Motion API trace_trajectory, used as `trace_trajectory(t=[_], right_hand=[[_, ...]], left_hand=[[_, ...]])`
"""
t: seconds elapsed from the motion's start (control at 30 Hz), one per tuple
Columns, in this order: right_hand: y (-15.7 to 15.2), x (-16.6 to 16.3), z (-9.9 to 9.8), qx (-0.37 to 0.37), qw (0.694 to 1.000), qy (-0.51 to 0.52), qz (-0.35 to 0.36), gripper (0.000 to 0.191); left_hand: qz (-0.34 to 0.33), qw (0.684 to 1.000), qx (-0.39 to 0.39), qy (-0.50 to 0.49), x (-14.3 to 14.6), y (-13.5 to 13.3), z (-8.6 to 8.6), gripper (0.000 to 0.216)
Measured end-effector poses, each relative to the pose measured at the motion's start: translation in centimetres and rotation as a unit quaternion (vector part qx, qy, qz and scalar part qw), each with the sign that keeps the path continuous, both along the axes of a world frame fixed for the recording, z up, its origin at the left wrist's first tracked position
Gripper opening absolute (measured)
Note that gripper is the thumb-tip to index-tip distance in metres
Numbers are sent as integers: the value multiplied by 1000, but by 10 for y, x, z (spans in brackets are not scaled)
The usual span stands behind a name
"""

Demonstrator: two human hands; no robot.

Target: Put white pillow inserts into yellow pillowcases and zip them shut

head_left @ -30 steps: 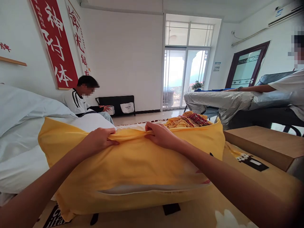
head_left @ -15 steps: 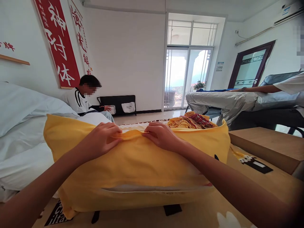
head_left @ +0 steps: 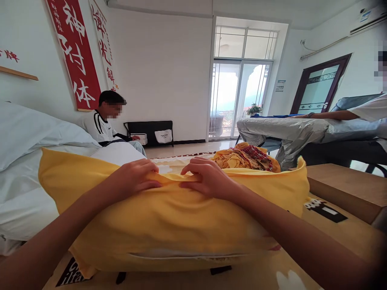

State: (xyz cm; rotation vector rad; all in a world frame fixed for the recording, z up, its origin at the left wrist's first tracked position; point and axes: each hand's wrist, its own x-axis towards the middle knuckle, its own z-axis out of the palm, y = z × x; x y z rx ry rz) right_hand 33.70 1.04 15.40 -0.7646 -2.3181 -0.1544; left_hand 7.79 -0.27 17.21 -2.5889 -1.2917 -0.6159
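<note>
A yellow pillow [head_left: 169, 225] stands on its long side in front of me, its corners sticking out left and right. On its lower near face a long slit shows something white inside. My left hand [head_left: 136, 175] pinches the top edge left of the middle, fingers over the far side and thumb on the near side. Close beside it, my right hand [head_left: 204, 175] grips the same edge right of the middle in the same way. Between the two hands the edge sags slightly.
White bedding [head_left: 27, 177] is heaped at the left. Crumpled yellow and red plaid fabric [head_left: 244, 157] lies beyond the pillow. A brown cardboard box [head_left: 347, 187] sits at the right on the patterned beige cloth [head_left: 320, 249]. One person [head_left: 104, 121] sits beyond the bedding; another person's arm [head_left: 332, 114] rests on a plastic-covered table [head_left: 284, 125].
The pillow has come nearer and tipped toward me, its corners now looking wider apart. Both hands keep their hold on its top edge. The seated person's hand has lowered a little.
</note>
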Motion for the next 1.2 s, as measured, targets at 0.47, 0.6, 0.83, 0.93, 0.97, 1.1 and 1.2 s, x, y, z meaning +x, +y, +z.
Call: trace_trajectory(t=[0.47,0.6,0.83,0.93,0.97,1.1,1.2], right_hand=[[-6,-3,-5,92,966,-180,-158,16],[-1,-8,-7,122,957,-169,-203,16],[13,-10,-5,-48,972,-83,-214,10],[18,-6,-6,-102,973,-72,-195,14],[19,-6,-7,-109,972,-79,-192,12],[19,-5,-7,-87,977,-84,-177,14],[15,-4,-3,-55,985,-55,-156,8]], left_hand=[[48,978,80,186,7,-12,10,20],[69,961,182,194,9,0,4,27],[101,988,49,105,14,9,-5,19],[126,987,-41,96,15,9,-1,15],[133,985,-44,102,16,9,0,15],[129,985,24,112,14,9,3,16],[94,988,60,109,12,7,8,18]])
